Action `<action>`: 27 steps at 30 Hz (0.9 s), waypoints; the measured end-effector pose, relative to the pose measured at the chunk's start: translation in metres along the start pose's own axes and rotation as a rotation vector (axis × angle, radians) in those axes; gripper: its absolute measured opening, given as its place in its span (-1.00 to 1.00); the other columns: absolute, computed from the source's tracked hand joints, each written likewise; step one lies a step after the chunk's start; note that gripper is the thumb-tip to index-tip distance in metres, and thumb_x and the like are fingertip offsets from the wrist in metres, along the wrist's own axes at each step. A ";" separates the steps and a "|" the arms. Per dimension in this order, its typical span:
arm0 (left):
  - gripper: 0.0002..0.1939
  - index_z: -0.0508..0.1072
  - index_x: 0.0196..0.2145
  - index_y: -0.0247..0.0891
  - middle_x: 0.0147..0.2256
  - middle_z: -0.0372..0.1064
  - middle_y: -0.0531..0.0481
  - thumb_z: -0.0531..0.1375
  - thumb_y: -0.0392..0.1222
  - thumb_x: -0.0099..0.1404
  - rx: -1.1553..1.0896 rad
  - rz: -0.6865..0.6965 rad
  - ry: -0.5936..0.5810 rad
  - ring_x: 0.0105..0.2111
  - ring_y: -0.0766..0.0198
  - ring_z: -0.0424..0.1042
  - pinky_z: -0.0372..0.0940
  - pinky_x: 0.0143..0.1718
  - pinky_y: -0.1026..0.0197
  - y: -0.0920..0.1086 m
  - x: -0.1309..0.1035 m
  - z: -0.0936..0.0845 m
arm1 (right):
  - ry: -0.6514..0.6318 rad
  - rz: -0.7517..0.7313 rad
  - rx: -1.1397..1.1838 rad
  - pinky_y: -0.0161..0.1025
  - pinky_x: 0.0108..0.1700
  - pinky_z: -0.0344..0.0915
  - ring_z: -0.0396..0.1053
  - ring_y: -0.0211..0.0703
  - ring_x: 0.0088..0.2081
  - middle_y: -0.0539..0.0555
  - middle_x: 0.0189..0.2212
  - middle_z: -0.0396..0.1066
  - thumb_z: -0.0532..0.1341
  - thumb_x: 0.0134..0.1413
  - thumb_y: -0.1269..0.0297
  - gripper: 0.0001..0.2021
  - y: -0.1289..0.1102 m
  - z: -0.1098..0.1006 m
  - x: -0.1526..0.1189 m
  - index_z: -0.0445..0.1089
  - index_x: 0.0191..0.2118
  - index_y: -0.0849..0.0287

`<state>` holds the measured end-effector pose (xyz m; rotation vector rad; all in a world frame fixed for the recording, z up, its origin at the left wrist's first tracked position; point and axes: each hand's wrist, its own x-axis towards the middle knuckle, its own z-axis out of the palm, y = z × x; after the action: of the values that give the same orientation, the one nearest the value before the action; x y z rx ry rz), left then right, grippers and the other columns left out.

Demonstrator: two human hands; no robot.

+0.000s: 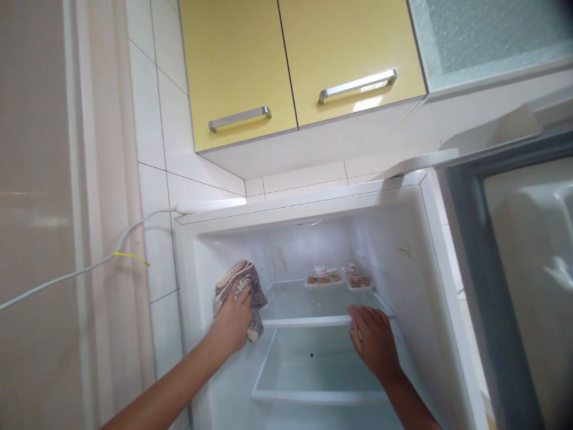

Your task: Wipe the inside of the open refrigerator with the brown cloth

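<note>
My left hand point(233, 319) is closed on a folded brown-and-cream cloth point(242, 280) with pale lettering. It presses the cloth to the left inner wall of the open refrigerator point(208, 257). My right hand point(373, 340) grips the white front edge of the upper glass shelf point(295, 301), its fingers curled over the top and its thumb lower down. Toward the back of that shelf sit two clear food packs point(323, 278) with brownish contents, the right one point(358, 278) close to the wall.
A lower glass shelf point(286, 364) bears a small dark speck. The refrigerator door point(501, 269) stands open at the right. Yellow cabinets point(242, 65) with metal handles hang above. At the left, a white cable point(67, 278) with a yellow tie runs toward the refrigerator's top.
</note>
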<state>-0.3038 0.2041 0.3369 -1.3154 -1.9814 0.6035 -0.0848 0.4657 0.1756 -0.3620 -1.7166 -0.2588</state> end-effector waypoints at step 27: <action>-0.72 0.66 -0.22 -0.26 -0.15 0.60 -0.25 0.30 -0.06 0.18 -0.004 0.006 -0.020 0.21 -0.26 0.24 -0.31 0.34 -0.45 0.002 0.214 0.106 | 0.125 -0.014 0.004 -0.04 0.04 0.17 0.39 -0.05 -0.11 0.07 -0.17 0.56 0.05 0.25 0.46 -0.71 0.006 0.016 -0.005 0.43 -0.04 0.12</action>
<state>-0.4380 0.4013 0.3245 -1.3232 -1.9960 0.6187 -0.0966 0.4765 0.1678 -0.3247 -1.5967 -0.2827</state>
